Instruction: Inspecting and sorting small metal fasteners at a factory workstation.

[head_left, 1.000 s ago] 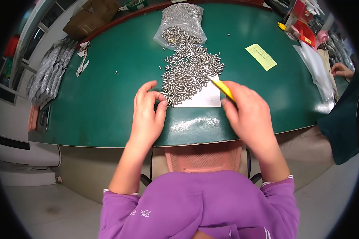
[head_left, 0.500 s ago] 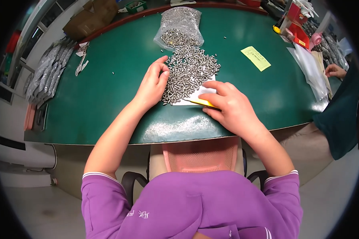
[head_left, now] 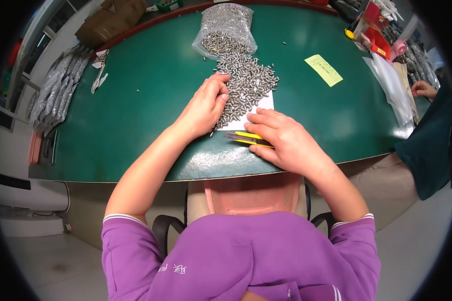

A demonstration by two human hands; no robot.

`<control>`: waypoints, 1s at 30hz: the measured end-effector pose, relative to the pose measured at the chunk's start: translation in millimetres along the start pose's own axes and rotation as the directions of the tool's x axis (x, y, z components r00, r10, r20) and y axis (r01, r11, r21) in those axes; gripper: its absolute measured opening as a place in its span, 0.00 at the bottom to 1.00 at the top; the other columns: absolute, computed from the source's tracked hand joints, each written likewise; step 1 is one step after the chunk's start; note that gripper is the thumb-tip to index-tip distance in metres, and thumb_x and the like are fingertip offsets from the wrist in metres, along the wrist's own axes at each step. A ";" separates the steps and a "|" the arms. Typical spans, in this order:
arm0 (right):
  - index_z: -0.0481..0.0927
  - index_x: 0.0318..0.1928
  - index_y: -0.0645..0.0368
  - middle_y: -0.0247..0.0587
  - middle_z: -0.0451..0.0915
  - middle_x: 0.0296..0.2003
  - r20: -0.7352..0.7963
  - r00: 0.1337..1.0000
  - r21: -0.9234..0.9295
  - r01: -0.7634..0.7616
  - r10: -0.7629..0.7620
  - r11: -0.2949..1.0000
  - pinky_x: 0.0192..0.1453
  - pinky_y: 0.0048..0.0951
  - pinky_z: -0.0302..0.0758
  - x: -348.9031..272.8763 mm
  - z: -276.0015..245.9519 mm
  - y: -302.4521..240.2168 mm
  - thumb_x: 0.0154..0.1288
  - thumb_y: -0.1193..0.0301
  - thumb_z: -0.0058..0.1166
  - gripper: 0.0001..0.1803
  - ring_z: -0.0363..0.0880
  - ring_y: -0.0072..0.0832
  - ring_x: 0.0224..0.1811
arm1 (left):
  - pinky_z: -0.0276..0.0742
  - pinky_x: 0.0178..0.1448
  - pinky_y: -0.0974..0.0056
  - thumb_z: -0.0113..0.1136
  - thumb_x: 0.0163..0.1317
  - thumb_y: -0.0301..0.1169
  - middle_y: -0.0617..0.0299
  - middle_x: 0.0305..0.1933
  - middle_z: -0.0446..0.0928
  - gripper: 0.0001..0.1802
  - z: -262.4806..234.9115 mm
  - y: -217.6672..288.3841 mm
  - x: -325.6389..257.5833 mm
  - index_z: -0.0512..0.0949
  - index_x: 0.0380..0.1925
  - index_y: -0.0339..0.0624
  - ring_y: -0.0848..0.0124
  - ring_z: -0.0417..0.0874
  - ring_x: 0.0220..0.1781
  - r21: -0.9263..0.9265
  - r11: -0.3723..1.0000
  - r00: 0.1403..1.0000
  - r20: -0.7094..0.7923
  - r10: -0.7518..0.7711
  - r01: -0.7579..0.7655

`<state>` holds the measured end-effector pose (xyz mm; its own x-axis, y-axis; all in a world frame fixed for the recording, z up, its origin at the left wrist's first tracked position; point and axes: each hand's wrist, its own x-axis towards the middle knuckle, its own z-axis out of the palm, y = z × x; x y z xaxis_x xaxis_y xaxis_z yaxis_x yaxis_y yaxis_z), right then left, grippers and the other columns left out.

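At the left of the green table point(head_left: 125, 125), a stack of silvery grey bags point(head_left: 60, 90) rests by the edge. To its right, the left hand point(head_left: 201, 110) lies along the left side of a heap of small metal pieces point(head_left: 248, 78), its fingers curled toward the thumb; whether a piece is pinched between them I cannot tell. The heap spreads near the middle of the table, running from the mouth of a clear plastic bag point(head_left: 226, 20) at the far side down onto a white sheet point(head_left: 266, 103). A few pieces lie loose beyond it.

Just beside the sheet's near edge is a yellow and black utility knife point(head_left: 248, 138), pinched between the thumb and fingers of the right hand point(head_left: 289, 138), its tip toward the left. The step in hand looks to be working the pieces at the heap's near and left edges. From here, any next move calls for keeping the tip clear of the left fingers and the sheet steady.

Farther right lie a yellow-green note point(head_left: 324, 70) and flat clear bags point(head_left: 389, 90), with a co-worker's hand point(head_left: 424, 90) beyond.
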<state>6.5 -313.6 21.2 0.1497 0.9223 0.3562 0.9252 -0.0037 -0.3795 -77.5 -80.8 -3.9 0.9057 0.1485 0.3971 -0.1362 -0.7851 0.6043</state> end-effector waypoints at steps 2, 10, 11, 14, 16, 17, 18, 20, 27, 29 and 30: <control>0.80 0.55 0.59 0.45 0.77 0.59 0.019 1.000 0.011 -0.004 0.004 1.000 0.70 0.44 0.69 -2.2 -3.5 -2.5 0.58 0.67 0.64 0.23 0.72 0.44 0.66 | 0.61 0.74 0.51 0.50 0.71 0.25 0.47 0.68 0.69 0.03 0.5 2.2 -2.7 0.67 0.41 0.39 0.49 0.62 0.75 0.006 1.000 1.000 0.015 0.006 -0.006; 0.79 0.54 0.61 0.46 0.77 0.59 0.024 1.000 0.061 0.002 -0.003 0.998 0.71 0.45 0.69 -18.2 -6.7 -14.5 0.56 0.68 0.65 0.24 0.72 0.45 0.66 | 0.62 0.73 0.50 0.49 0.69 0.22 0.44 0.67 0.68 0.03 1.8 19.0 -17.4 0.66 0.40 0.39 0.46 0.64 0.74 0.021 0.999 0.998 0.060 0.024 -0.025; 0.79 0.54 0.61 0.46 0.77 0.59 0.024 1.000 0.059 0.002 -0.004 0.998 0.71 0.45 0.69 -19.1 -6.7 -15.6 0.56 0.68 0.65 0.24 0.72 0.45 0.66 | 0.62 0.73 0.50 0.49 0.69 0.22 0.44 0.67 0.68 0.04 2.1 19.8 -19.2 0.66 0.40 0.39 0.45 0.64 0.74 0.027 0.999 0.998 0.061 0.031 -0.032; 0.79 0.55 0.60 0.46 0.78 0.59 0.028 1.000 0.064 -0.005 0.003 0.998 0.71 0.45 0.68 -20.4 -8.9 -15.6 0.56 0.68 0.65 0.24 0.72 0.45 0.66 | 0.62 0.73 0.49 0.49 0.69 0.22 0.44 0.67 0.68 0.04 2.8 22.1 -21.0 0.66 0.40 0.39 0.45 0.64 0.73 0.015 0.999 0.997 0.065 0.046 -0.047; 0.79 0.55 0.59 0.46 0.78 0.58 0.044 0.999 0.096 -0.022 0.018 0.995 0.70 0.44 0.69 -19.6 -12.2 -12.4 0.58 0.68 0.65 0.24 0.73 0.45 0.65 | 0.62 0.73 0.51 0.49 0.69 0.22 0.44 0.68 0.67 0.04 1.3 23.7 -19.1 0.66 0.41 0.39 0.47 0.65 0.72 -0.036 0.999 0.997 0.068 0.029 -0.026; 0.79 0.55 0.59 0.47 0.79 0.56 0.026 0.998 0.176 -0.060 0.056 0.983 0.68 0.44 0.71 -19.6 -13.1 -7.9 0.60 0.66 0.64 0.22 0.74 0.45 0.63 | 0.61 0.73 0.53 0.50 0.69 0.22 0.45 0.68 0.67 0.04 3.0 21.2 -18.4 0.67 0.40 0.39 0.50 0.66 0.71 -0.112 0.994 1.000 0.012 0.017 -0.016; 0.79 0.55 0.59 0.48 0.79 0.55 0.011 0.996 0.259 -0.090 0.090 0.962 0.66 0.43 0.72 -18.7 -11.9 -2.2 0.63 0.64 0.62 0.21 0.75 0.46 0.61 | 0.61 0.73 0.52 0.50 0.69 0.24 0.43 0.68 0.66 0.04 2.7 16.1 -16.3 0.67 0.41 0.39 0.47 0.66 0.71 -0.087 0.995 0.998 -0.055 0.036 -0.041; 0.80 0.52 0.60 0.49 0.80 0.51 -0.179 0.959 0.283 -0.165 0.221 0.945 0.61 0.39 0.75 -4.9 -12.0 11.6 0.64 0.65 0.62 0.19 0.79 0.44 0.55 | 0.61 0.73 0.51 0.51 0.70 0.26 0.40 0.67 0.65 0.05 -0.4 -2.7 -4.3 0.68 0.42 0.37 0.46 0.66 0.70 -0.008 0.999 0.980 -0.194 0.051 -0.053; 0.83 0.50 0.52 0.46 0.79 0.43 -0.352 0.886 0.151 -0.265 0.302 0.952 0.54 0.37 0.76 96.0 -20.6 90.8 0.61 0.69 0.59 0.16 0.80 0.44 0.48 | 0.59 0.74 0.50 0.56 0.68 0.30 0.35 0.68 0.63 0.08 -9.3 -72.9 59.3 0.73 0.41 0.37 0.43 0.64 0.71 -0.046 0.972 0.833 -0.507 -0.220 0.229; 0.79 0.57 0.48 0.47 0.76 0.48 -0.426 0.833 0.034 -0.374 0.352 0.927 0.56 0.40 0.76 117.1 -2.1 112.7 0.56 0.62 0.65 0.26 0.79 0.44 0.50 | 0.58 0.75 0.50 0.59 0.65 0.30 0.34 0.72 0.59 0.06 -3.7 -71.8 67.3 0.76 0.39 0.41 0.42 0.58 0.76 -0.001 0.998 0.886 -0.460 -0.061 0.069; 0.76 0.60 0.47 0.47 0.75 0.50 -0.422 0.819 0.014 -0.422 0.388 0.906 0.56 0.41 0.78 125.2 5.9 113.4 0.55 0.60 0.66 0.31 0.80 0.46 0.50 | 0.59 0.75 0.51 0.60 0.64 0.29 0.33 0.74 0.54 0.05 -2.4 -69.6 66.2 0.77 0.38 0.42 0.40 0.57 0.76 0.040 0.998 0.917 -0.398 -0.028 0.048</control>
<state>128.1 -196.3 17.7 0.6291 0.5909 0.5051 0.7705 -0.3877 -0.5060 -9.0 -14.9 -18.1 0.6744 0.3979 0.6220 -0.0764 -0.8003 0.5948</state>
